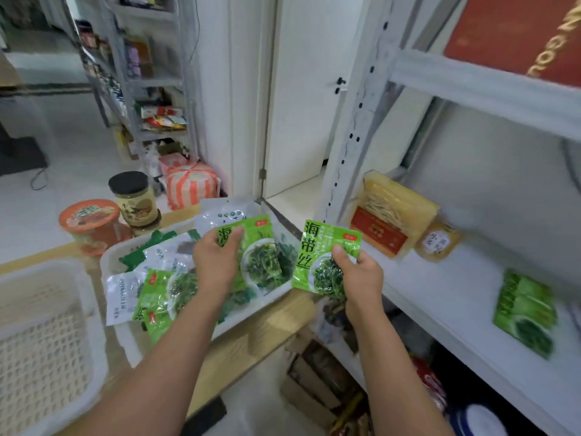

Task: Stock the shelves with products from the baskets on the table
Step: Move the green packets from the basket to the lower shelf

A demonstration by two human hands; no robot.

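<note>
My right hand (358, 276) pinches a green seaweed packet (317, 250) in the air between the table and the white shelf (456, 297). My left hand (217, 262) grips a second green seaweed packet (261, 256) above the white basket (110, 256), which holds several green and clear packets. On the shelf to the right lies another green packet (525, 313).
An empty white lattice basket (47, 335) sits at the left on the wooden table (248, 344). An orange cup (91, 225) and a jar (135, 196) stand behind the baskets. A yellow noodle pack (393, 212) and a small yellow pouch (437, 243) lie on the shelf. Boxes fill the floor below.
</note>
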